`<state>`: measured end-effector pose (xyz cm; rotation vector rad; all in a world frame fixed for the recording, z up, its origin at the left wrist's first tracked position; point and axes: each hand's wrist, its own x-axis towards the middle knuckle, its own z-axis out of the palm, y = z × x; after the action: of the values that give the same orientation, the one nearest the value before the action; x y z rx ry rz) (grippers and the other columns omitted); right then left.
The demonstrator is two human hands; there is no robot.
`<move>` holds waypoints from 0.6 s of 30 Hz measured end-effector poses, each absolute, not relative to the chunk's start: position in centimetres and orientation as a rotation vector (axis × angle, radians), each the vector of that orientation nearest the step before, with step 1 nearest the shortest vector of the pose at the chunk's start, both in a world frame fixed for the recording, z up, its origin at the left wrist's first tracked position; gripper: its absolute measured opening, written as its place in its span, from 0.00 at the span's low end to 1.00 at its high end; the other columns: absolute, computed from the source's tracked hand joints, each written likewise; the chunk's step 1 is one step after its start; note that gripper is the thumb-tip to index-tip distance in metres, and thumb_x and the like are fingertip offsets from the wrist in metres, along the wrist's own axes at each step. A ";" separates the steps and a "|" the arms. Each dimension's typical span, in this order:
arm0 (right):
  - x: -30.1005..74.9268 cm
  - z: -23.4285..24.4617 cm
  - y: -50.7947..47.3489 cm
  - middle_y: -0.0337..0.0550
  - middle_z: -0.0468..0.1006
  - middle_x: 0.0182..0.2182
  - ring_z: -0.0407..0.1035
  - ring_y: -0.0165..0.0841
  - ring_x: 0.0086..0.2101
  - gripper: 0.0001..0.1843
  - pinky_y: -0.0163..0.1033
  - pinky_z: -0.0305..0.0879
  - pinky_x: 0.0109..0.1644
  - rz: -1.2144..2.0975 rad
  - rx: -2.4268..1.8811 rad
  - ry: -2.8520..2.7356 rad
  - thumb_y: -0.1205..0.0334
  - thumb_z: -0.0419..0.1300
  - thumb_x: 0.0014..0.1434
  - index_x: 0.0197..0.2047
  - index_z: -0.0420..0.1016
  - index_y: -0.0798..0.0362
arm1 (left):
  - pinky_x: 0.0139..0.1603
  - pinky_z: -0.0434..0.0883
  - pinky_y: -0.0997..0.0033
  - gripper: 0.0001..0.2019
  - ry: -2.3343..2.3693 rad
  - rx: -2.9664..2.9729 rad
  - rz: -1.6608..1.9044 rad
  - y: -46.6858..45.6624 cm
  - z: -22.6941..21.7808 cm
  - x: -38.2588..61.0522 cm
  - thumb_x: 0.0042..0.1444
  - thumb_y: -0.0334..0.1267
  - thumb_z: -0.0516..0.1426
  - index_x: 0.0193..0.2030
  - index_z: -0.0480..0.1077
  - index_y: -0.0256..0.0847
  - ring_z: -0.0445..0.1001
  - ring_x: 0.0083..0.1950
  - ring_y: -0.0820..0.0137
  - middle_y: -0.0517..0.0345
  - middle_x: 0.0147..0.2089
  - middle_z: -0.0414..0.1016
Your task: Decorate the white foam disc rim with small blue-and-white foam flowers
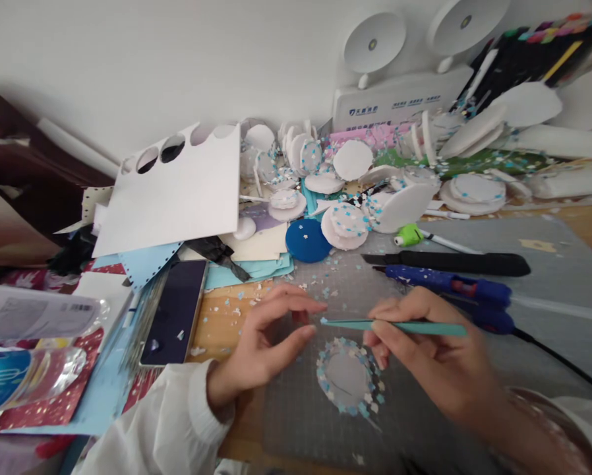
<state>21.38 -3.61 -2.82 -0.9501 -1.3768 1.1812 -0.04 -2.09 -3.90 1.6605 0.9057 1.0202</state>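
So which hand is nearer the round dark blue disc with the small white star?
Left. The left hand lies just below the round dark blue disc; the right hand, gripping teal tweezers, sits farther right.

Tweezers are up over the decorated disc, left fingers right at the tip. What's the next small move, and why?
Probably lower the teal tweezers in the right hand to the white disc: their tip hangs above its star-covered rim, with the left hand fingertips beside it.
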 end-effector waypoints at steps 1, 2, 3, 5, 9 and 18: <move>21.3 -2.9 -3.6 0.35 0.75 0.24 0.70 0.26 0.21 0.07 0.30 0.69 0.21 1.270 -0.951 -1.313 0.66 0.59 0.61 0.30 0.68 0.50 | 0.42 0.70 0.68 0.10 0.877 1.659 1.010 -2.1 -3.9 -0.1 0.58 0.33 0.60 0.47 0.76 0.42 0.69 0.40 0.68 0.51 0.40 0.71; 21.3 -3.1 -3.5 0.35 0.75 0.25 0.70 0.25 0.20 0.08 0.30 0.69 0.21 1.348 -0.952 -1.257 0.65 0.60 0.61 0.29 0.68 0.51 | 0.41 0.70 0.68 0.11 0.850 1.660 1.009 -2.1 -3.9 -0.1 0.57 0.32 0.60 0.47 0.76 0.42 0.69 0.39 0.69 0.51 0.40 0.71; 21.3 -3.4 -3.5 0.35 0.75 0.25 0.69 0.25 0.20 0.08 0.30 0.69 0.21 1.415 -0.954 -1.210 0.64 0.60 0.60 0.29 0.68 0.51 | 0.41 0.70 0.69 0.11 0.828 1.662 1.009 -2.1 -4.0 0.0 0.56 0.32 0.61 0.47 0.76 0.42 0.69 0.39 0.69 0.52 0.40 0.71; 21.4 -3.8 -3.6 0.35 0.75 0.24 0.70 0.25 0.20 0.09 0.30 0.69 0.21 1.522 -0.949 -1.138 0.64 0.61 0.61 0.29 0.67 0.51 | 0.40 0.71 0.69 0.12 0.805 1.669 1.005 -2.0 -4.0 0.0 0.54 0.31 0.63 0.46 0.76 0.42 0.70 0.38 0.69 0.52 0.40 0.72; 21.5 -4.4 -3.8 0.34 0.74 0.25 0.69 0.24 0.21 0.09 0.28 0.69 0.22 1.640 -0.929 -1.066 0.63 0.60 0.62 0.31 0.65 0.51 | 0.37 0.71 0.72 0.11 0.824 1.680 1.022 -2.0 -4.0 0.2 0.52 0.29 0.64 0.43 0.78 0.42 0.71 0.36 0.71 0.53 0.38 0.73; 21.6 -4.4 -3.8 0.33 0.74 0.25 0.68 0.23 0.21 0.09 0.28 0.67 0.22 1.664 -0.941 -1.031 0.62 0.60 0.62 0.31 0.65 0.51 | 0.36 0.71 0.73 0.06 0.869 1.691 1.092 -1.9 -4.1 0.3 0.50 0.31 0.66 0.36 0.78 0.40 0.72 0.35 0.72 0.55 0.33 0.74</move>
<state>21.61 -3.78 -4.41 -0.9412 -1.0312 1.6641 0.29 -1.86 -4.11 1.6906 0.8695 1.0920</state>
